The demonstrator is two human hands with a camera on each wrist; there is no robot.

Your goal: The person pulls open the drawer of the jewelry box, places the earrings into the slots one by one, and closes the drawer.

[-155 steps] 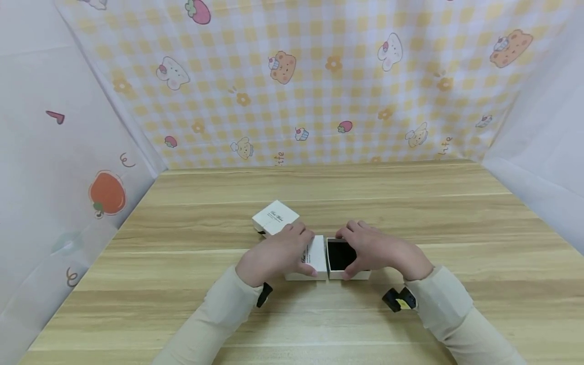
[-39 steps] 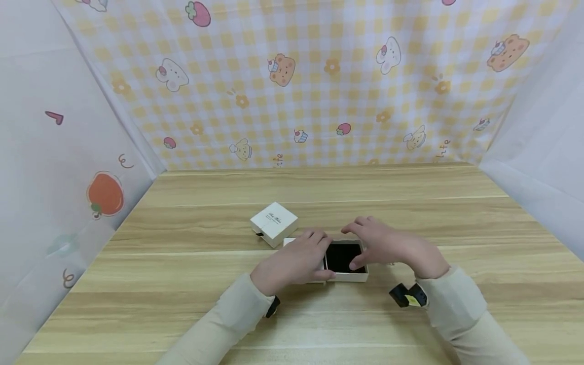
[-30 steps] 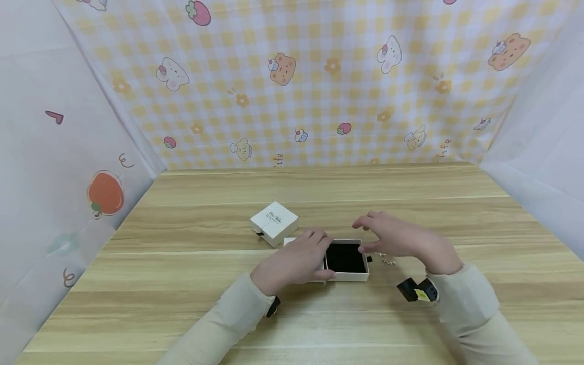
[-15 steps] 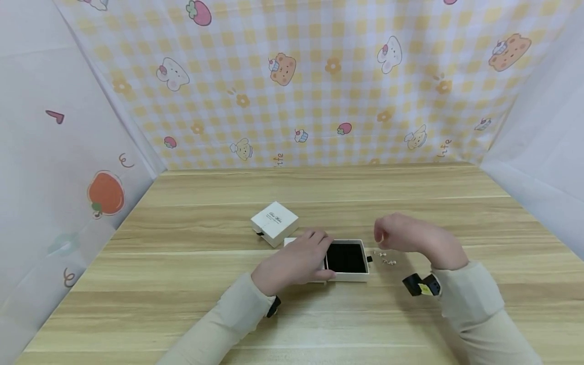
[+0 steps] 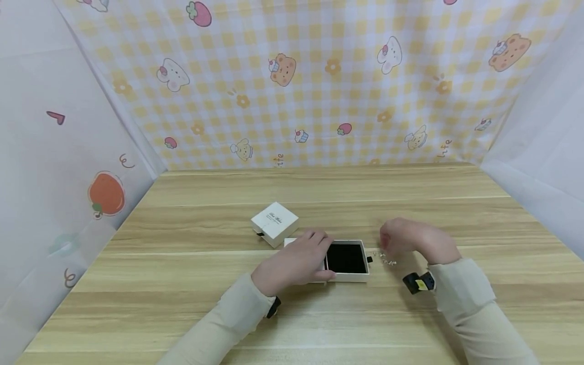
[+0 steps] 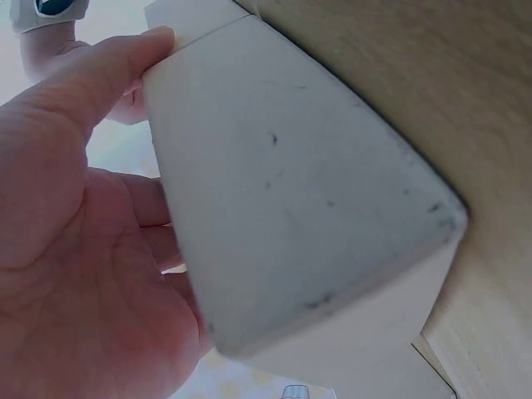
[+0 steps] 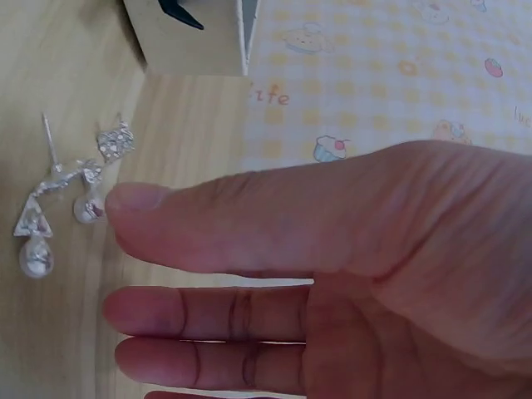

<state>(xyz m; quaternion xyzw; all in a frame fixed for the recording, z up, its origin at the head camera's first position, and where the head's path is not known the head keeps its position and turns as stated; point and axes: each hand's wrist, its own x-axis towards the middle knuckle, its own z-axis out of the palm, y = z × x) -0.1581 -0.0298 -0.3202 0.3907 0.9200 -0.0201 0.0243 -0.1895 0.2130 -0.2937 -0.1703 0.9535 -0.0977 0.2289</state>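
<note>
My left hand (image 5: 296,261) grips the white sleeve (image 6: 283,166) of a small gift box, thumb on one edge and fingers along the other side. Out of that sleeve's right end reaches the drawer (image 5: 349,278), lined in black (image 5: 345,257), with a black pull tab (image 5: 370,259). Right of the tab lie silvery earrings (image 5: 388,261), some with pearl drops (image 7: 36,256). My right hand (image 5: 406,238) is low beside them. In the right wrist view its thumb and fingers are straight, the thumb tip right at a pearl earring (image 7: 88,204); the index finger is hidden.
A second white box (image 5: 275,220) with black lettering stands turned at an angle behind the left hand, its own black tab (image 5: 260,234) at the front. The wooden table (image 5: 219,203) runs back to a yellow checked cloth (image 5: 319,101).
My right hand has left the drawer, moved right and come down at the earrings, its fingers pointing downward. Earlier the left hand shifted right over the sleeve's end; it has since stayed still.
</note>
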